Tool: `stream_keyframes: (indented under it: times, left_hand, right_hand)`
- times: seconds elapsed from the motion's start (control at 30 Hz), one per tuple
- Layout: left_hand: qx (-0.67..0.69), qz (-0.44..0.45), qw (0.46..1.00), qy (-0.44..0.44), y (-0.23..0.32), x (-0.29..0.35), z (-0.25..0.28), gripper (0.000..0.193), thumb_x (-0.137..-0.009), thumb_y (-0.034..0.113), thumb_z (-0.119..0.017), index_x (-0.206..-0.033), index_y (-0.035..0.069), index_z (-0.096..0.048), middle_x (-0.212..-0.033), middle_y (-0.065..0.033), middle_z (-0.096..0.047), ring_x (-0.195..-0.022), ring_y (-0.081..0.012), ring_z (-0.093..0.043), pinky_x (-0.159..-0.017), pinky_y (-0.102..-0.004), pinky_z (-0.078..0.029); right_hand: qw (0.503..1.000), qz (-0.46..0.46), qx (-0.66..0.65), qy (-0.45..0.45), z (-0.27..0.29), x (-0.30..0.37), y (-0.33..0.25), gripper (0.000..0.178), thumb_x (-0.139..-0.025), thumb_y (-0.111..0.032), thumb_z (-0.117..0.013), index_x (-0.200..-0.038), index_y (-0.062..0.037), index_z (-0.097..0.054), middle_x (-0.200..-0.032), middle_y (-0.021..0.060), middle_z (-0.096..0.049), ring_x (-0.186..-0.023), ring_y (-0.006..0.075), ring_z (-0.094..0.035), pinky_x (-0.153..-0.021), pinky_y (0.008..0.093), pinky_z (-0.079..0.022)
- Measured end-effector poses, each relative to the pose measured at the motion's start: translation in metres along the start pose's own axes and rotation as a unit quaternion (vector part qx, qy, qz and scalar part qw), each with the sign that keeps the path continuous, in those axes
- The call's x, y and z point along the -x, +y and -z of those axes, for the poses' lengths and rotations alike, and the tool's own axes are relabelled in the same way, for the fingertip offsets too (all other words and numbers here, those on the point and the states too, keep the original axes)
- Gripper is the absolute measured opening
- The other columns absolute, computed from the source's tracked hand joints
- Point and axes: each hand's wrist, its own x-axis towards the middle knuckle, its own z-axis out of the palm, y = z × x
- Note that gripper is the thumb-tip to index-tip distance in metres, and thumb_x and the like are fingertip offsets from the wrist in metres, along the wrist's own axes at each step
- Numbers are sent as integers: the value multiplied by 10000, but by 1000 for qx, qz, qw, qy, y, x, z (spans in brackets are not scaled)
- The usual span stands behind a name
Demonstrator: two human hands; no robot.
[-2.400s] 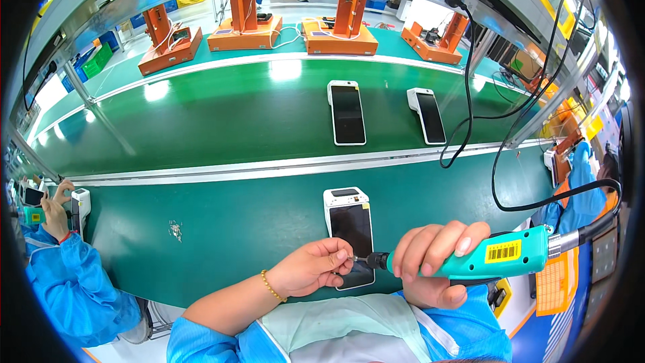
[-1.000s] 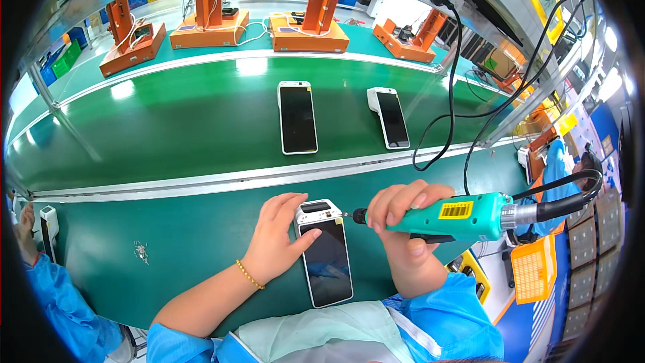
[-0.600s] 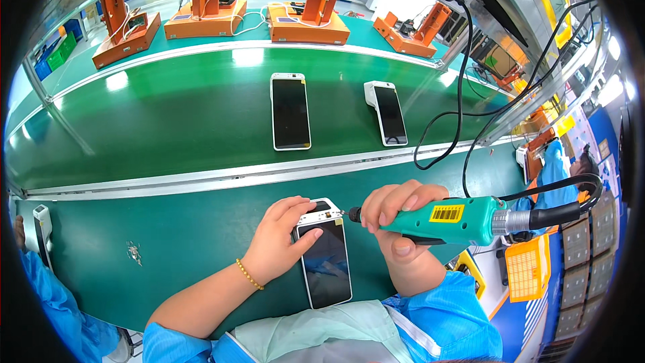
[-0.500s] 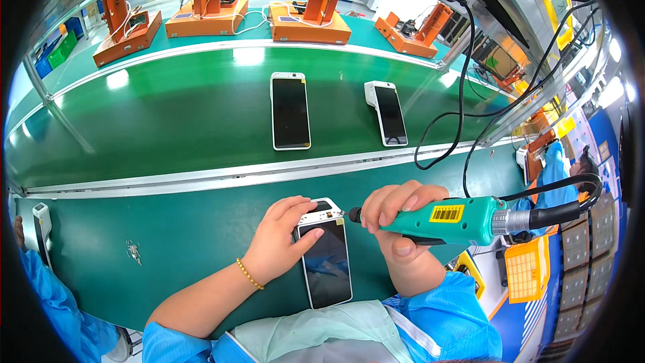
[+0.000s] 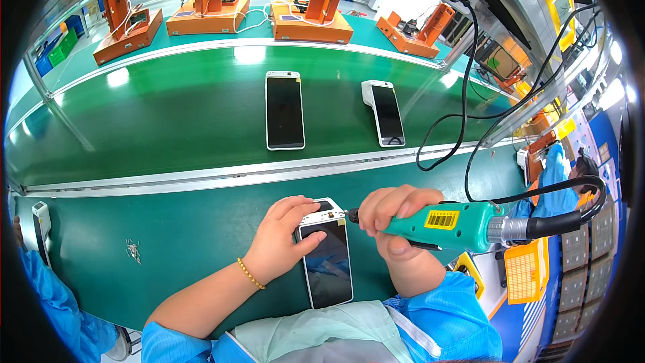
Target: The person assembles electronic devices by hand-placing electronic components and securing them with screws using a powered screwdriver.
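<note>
A white handheld terminal (image 5: pixel 329 265) with a dark screen lies on the green bench close to my body. My left hand (image 5: pixel 282 232) grips its upper left side, fingers over the top end and thumb on the screen's edge. My right hand (image 5: pixel 396 222) is wrapped round a green electric screwdriver (image 5: pixel 447 224), held nearly level. The screwdriver's black nose points left, its bit at the terminal's top right corner; I cannot tell whether it touches a screw. A small pile of screws (image 5: pixel 134 251) lies on the bench left of my hands.
Beyond a metal rail, a green conveyor belt (image 5: pixel 215 128) carries two white terminals, one upright (image 5: pixel 285 111) and one tilted (image 5: pixel 387 114). Orange fixtures (image 5: pixel 312 27) stand behind. A black cable (image 5: pixel 463 94) loops down at right. Co-workers' blue sleeves (image 5: pixel 50 296) show at both sides.
Both terminals on the belt have shifted a little left. The screwdriver's rear end has dipped slightly toward me, while my left hand and the terminal under it stay put.
</note>
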Motion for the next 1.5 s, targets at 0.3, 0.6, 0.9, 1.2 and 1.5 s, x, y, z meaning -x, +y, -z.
stream_keyframes:
  times: [0.3, 0.6, 0.9, 1.2, 1.5]
  left_hand:
    - [-5, -11, 1000, 6, 2, 1, -1, 467, -746, 172, -770, -1176, 83, -609, -1244, -126, -557, -1180, -307, -514, -980, -398, -443]
    - [-35, 109, 993, 23, 35, 28, -6, 761, -838, 186, -703, -1428, -22, -269, -1278, -208, -464, -1123, -286, -542, -924, -377, -473]
    - [272, 338, 884, -174, 71, 39, -23, 936, -884, -52, -552, -1504, 178, 110, -1277, -161, -517, -947, -204, -644, -689, -330, -602]
    - [353, 287, 859, -234, 88, -50, -158, 960, -874, -96, -511, -1503, 265, 118, -1252, -133, -567, -1040, -254, -618, -716, -399, -596]
    - [179, 208, 918, -284, 102, -91, -199, 943, -857, 41, -643, -1508, 118, 35, -1180, -169, -600, -974, -253, -647, -660, -334, -605]
  right_hand:
    - [999, -16, 35, -26, 5, 3, 0, 458, -722, -74, -815, -1050, -47, -497, -756, 94, -561, -622, 194, -545, -541, 305, -484]
    - [996, 42, 70, 37, -4, 3, -77, 546, -723, -257, -833, -1075, -54, -468, -838, 119, -554, -702, 257, -560, -626, 395, -450]
    - [987, 110, 65, 97, 13, 49, -136, 559, -723, -298, -838, -1041, -51, -450, -769, 118, -544, -615, 249, -565, -508, 349, -466]
    - [967, 123, 175, 137, 31, 65, -179, 581, -781, -408, -777, -1024, -40, -399, -725, 89, -520, -508, 200, -557, -415, 305, -469]
    - [964, 110, 135, 202, 50, 91, -201, 537, -725, -196, -835, -1029, -2, -438, -753, 120, -536, -567, 225, -570, -464, 316, -500]
